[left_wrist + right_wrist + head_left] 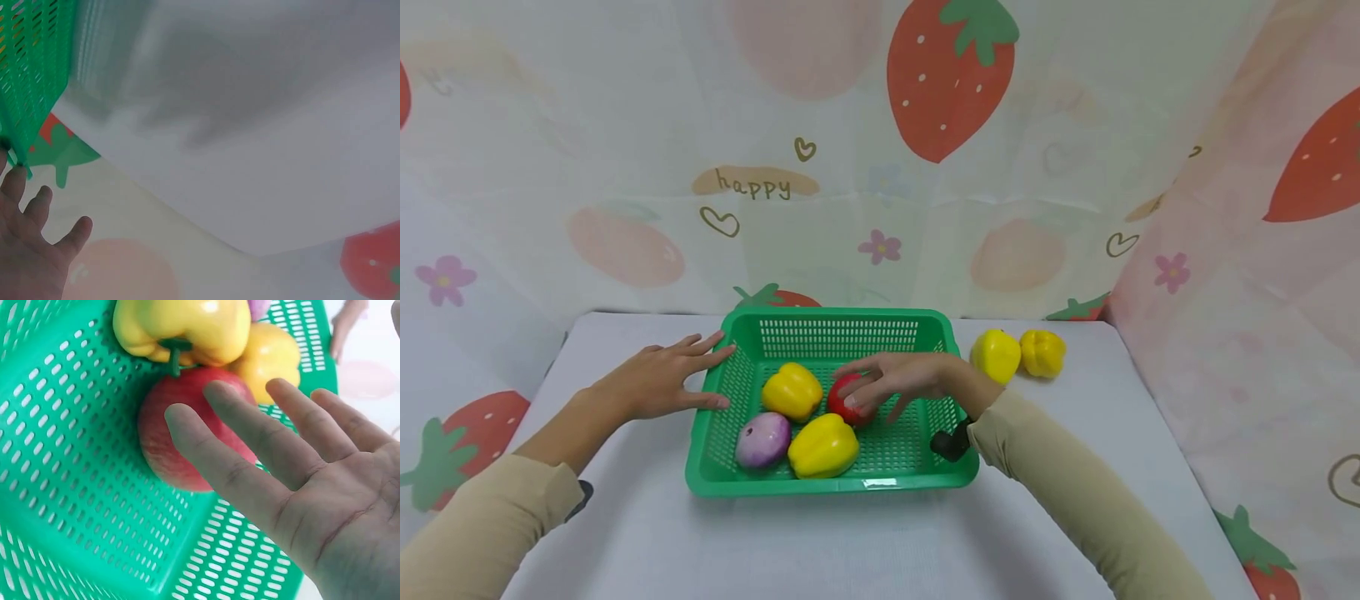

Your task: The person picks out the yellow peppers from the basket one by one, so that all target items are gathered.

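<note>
A green plastic basket (850,314) stands on the white table, and a red apple (169,440) lies inside it. Over the apple is my right hand (902,379); in the right wrist view its fingers (250,469) are spread and fairly straight, not wrapped around the fruit. Whether the fingertips touch it is hard to tell. My left hand (658,382) is at the basket's left side, fingers spread, fingertips at the rim. Beside the apple are two yellow bell peppers (792,392) and a purple-and-white onion (763,440).
Two more yellow bell peppers (996,356) sit on the table (1075,450), right of the basket. Behind the table hangs a strawberry-print cloth (820,242), which also covers the right side.
</note>
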Tool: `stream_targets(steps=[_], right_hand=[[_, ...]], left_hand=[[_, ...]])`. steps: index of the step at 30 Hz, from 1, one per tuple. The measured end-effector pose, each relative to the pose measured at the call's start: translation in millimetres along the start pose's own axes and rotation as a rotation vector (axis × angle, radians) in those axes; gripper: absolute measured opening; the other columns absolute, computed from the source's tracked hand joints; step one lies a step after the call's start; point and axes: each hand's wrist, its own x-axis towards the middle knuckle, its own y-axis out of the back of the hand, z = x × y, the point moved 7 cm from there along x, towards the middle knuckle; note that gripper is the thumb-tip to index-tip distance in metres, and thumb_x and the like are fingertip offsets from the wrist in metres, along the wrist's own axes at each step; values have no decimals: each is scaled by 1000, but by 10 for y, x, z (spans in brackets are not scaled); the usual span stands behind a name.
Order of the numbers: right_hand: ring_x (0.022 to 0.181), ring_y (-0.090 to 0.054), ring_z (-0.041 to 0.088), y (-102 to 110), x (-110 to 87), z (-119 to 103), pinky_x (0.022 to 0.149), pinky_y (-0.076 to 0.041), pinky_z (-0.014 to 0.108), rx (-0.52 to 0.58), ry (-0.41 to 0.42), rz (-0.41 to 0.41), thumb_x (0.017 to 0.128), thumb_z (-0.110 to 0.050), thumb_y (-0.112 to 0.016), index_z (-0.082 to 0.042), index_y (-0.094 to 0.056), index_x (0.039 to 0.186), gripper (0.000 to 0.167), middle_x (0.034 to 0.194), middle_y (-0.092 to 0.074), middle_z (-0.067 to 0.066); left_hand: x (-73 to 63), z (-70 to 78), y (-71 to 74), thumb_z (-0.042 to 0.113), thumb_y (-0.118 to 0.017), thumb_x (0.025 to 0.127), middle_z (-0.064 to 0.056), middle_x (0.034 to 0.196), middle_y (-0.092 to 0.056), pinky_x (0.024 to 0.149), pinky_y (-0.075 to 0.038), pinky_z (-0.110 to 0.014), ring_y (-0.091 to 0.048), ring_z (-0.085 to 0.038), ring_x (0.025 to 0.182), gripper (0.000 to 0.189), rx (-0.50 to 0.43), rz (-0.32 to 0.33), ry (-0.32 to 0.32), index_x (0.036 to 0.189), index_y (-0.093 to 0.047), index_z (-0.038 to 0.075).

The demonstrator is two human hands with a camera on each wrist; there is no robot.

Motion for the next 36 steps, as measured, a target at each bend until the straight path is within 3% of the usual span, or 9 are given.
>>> stream_targets(steps=[9,17,27,36], right_hand=[[127,-56,28,-163,197,72,96,-50,58,-72,-62,-60,93,-34,-70,-22,-34,156,73,157,-39,7],[139,-41,25,-256,297,49,93,-53,54,-206,-83,-57,90,-23,-75,-27,-34,155,77,159,-36,1],[129,-47,24,-302,449,53,88,-56,53,-207,-91,-67,93,-12,-71,-29,-35,155,74,162,-29,3],[121,-47,20,-360,541,80,86,-57,48,-285,-116,-86,89,-12,-74,-31,-38,154,76,152,-41,2]], left_hand=[[-14,-4,3,66,-61,87,-18,161,-29,105,-28,-73,-27,-50,143,87,3,7,-1,154,-39,15],[-18,-13,10,67,-60,87,-17,161,-27,105,-26,-74,-25,-50,144,88,0,-2,4,154,-38,16],[-18,-4,3,66,-60,87,-17,161,-27,106,-27,-74,-26,-50,143,87,-5,-2,3,154,-37,15],[0,-32,-22,68,-59,87,-17,161,-28,106,-28,-74,-27,-50,143,88,-2,1,2,154,-37,16]])
